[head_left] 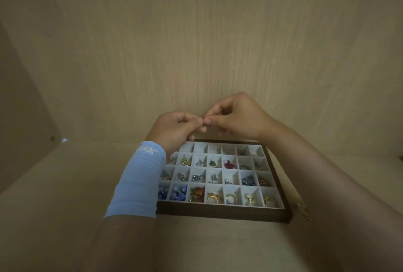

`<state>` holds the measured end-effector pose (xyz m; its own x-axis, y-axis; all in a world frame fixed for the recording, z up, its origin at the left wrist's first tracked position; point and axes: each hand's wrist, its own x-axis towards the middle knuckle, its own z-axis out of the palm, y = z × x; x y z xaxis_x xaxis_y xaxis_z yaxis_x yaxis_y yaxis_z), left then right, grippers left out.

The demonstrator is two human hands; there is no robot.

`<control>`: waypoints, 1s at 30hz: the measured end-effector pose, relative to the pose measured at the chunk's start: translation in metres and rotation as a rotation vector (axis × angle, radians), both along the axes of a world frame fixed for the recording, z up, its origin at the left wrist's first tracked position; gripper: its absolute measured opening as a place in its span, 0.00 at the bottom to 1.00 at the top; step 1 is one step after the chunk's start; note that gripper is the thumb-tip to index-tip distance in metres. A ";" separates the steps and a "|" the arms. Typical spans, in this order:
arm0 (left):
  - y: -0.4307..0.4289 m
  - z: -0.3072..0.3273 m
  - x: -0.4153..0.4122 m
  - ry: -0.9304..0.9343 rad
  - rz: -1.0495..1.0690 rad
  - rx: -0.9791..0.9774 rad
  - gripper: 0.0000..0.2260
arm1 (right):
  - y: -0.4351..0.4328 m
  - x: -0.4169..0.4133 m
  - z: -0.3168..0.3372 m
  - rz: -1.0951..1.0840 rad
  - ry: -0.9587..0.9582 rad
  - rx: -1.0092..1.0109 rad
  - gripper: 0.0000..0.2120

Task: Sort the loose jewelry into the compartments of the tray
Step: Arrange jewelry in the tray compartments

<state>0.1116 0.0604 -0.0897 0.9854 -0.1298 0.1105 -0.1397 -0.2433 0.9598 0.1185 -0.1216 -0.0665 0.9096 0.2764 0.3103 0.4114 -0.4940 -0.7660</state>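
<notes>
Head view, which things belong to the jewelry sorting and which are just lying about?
Job: tray; small piece pinched between left hand and right hand; loose gold jewelry right of the tray.
Lying about: small dark spot on left wall; blue sleeve.

Hands (174, 133) (238, 119) pinching tiny jewelry piece (204, 128), above tray (222, 215)

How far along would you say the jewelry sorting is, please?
Mostly done: the tray holds pieces in most compartments. In hand: the left hand and right hand pinch a small piece above its far edge. Left: gold pieces lie loose beside the tray.
</notes>
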 end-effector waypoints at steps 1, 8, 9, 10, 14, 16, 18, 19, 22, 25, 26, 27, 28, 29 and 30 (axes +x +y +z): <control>0.001 -0.001 0.001 0.005 0.011 0.012 0.05 | 0.001 0.002 -0.004 -0.008 -0.003 -0.002 0.02; 0.010 -0.005 0.006 0.045 0.016 0.078 0.05 | 0.007 0.009 -0.013 -0.005 -0.011 -0.072 0.03; 0.013 -0.005 0.006 0.044 0.002 0.105 0.05 | 0.007 0.009 -0.013 -0.018 -0.023 -0.092 0.03; 0.015 -0.005 0.006 0.033 -0.008 0.141 0.06 | 0.006 0.010 -0.013 -0.039 -0.046 -0.124 0.03; 0.025 -0.011 0.010 -0.058 0.076 0.286 0.05 | -0.002 0.008 -0.009 -0.083 -0.094 -0.385 0.04; 0.024 -0.015 0.011 -0.080 0.079 0.346 0.04 | -0.004 0.008 -0.011 -0.092 -0.055 -0.512 0.04; 0.017 -0.017 0.010 -0.094 0.024 0.399 0.04 | -0.004 0.008 -0.015 -0.108 -0.040 -0.621 0.04; 0.013 -0.019 0.010 -0.101 -0.008 0.432 0.05 | -0.004 0.008 -0.017 -0.110 -0.035 -0.658 0.04; 0.003 -0.024 0.010 -0.113 -0.082 0.561 0.07 | -0.002 0.008 -0.024 -0.104 -0.011 -0.725 0.02; -0.001 -0.030 0.011 -0.121 -0.113 0.664 0.08 | 0.003 0.009 -0.032 -0.110 -0.053 -0.774 0.03; -0.001 -0.031 0.011 -0.119 -0.114 0.671 0.08 | 0.004 0.010 -0.034 -0.110 -0.060 -0.787 0.04; -0.001 -0.032 0.011 -0.122 -0.110 0.672 0.08 | 0.004 0.010 -0.036 -0.112 -0.062 -0.796 0.04; -0.001 -0.032 0.011 -0.128 -0.104 0.674 0.08 | 0.004 0.011 -0.037 -0.116 -0.063 -0.800 0.05; -0.002 -0.033 0.012 -0.134 -0.097 0.676 0.08 | 0.003 0.011 -0.037 -0.119 -0.059 -0.800 0.05; -0.003 -0.033 0.012 -0.138 -0.094 0.675 0.08 | 0.002 0.011 -0.037 -0.117 -0.047 -0.797 0.04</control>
